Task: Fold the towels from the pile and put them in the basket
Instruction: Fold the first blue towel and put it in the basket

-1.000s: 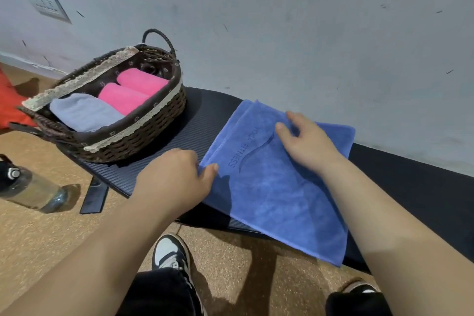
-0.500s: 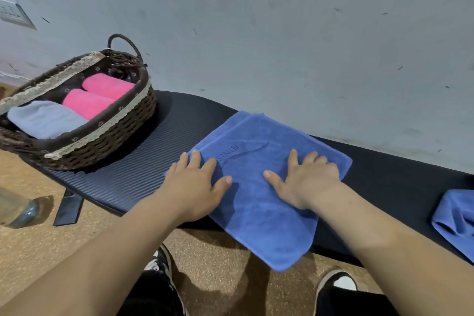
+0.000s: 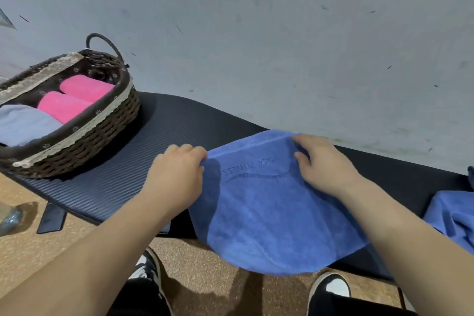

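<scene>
A blue towel point(image 3: 266, 213) lies on the black mat point(image 3: 159, 141), its near part hanging over the mat's front edge. My left hand point(image 3: 177, 174) grips the towel's far left corner. My right hand point(image 3: 323, 164) grips the far right edge, which is lifted a little off the mat. The dark wicker basket point(image 3: 84, 141) stands at the left on the mat. Inside it lie two rolled pink towels point(image 3: 69, 102) and a folded grey towel point(image 3: 23, 123). More blue towel cloth point(image 3: 454, 215) lies at the right edge.
A grey wall rises right behind the mat. On the cork-coloured floor at the left are a clear bottle point(image 3: 7, 218) and a flat black object point(image 3: 51, 218). My shoes point(image 3: 329, 287) show below the mat's front edge.
Both hands were pressing flat on the towel; now their fingers are curled round its far edge, which has come up off the mat. The camera has moved closer.
</scene>
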`<control>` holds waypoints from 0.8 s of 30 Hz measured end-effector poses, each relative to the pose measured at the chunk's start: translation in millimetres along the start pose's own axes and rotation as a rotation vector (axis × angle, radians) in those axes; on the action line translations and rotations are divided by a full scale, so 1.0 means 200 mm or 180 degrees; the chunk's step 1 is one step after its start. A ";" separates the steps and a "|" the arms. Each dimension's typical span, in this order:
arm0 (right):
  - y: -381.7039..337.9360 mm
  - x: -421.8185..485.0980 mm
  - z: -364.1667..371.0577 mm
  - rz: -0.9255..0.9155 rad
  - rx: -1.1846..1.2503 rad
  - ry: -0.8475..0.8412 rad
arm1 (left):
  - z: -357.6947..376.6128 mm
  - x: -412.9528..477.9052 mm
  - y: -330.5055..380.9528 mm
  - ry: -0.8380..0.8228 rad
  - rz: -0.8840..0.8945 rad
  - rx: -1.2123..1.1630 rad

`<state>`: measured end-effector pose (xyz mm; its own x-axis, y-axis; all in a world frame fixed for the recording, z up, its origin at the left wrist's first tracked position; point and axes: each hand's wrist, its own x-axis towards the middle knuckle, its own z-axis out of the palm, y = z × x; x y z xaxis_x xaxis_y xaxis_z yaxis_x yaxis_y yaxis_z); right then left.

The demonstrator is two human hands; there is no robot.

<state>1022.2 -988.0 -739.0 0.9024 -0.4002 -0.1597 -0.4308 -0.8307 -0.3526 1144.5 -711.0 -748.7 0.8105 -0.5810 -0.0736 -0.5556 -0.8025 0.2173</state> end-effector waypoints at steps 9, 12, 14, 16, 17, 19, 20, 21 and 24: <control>-0.10 -0.02 -0.06 0.0466 -0.1192 -0.0877 | 0.01 0.05 -0.08 -0.0065 -0.0634 -0.0940; -0.12 -0.08 -0.10 0.0681 -0.1461 -0.0911 | 0.00 0.05 -0.07 -0.0072 -0.0589 -0.1088; -0.10 -0.09 -0.11 0.0689 -0.1191 -0.0680 | -0.01 0.04 -0.05 -0.0013 -0.0539 -0.1169; -0.06 -0.08 -0.11 0.0487 -0.0743 -0.0387 | -0.02 0.04 -0.05 0.0055 -0.0537 -0.1253; -0.04 -0.07 -0.10 0.0360 -0.0566 -0.0256 | -0.02 0.04 -0.04 0.0066 -0.0548 -0.1320; 0.01 -0.05 -0.09 0.0212 -0.0462 -0.0080 | -0.02 0.04 -0.05 0.0051 -0.0568 -0.1408; 0.04 -0.04 -0.07 0.0164 -0.0443 -0.0015 | -0.02 0.04 -0.06 0.0022 -0.0571 -0.1395; 0.06 -0.03 -0.06 0.0109 -0.0381 0.0049 | -0.02 0.04 -0.06 -0.0010 -0.0565 -0.1356; 0.10 0.00 0.00 0.0008 -0.0101 0.0189 | 0.00 0.05 -0.05 -0.0046 -0.0537 -0.1302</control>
<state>1013.6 -1005.6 -745.5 0.8996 -0.4238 -0.1052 -0.4340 -0.8412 -0.3226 1157.7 -708.0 -752.3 0.8793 -0.4506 -0.1542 -0.2942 -0.7685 0.5682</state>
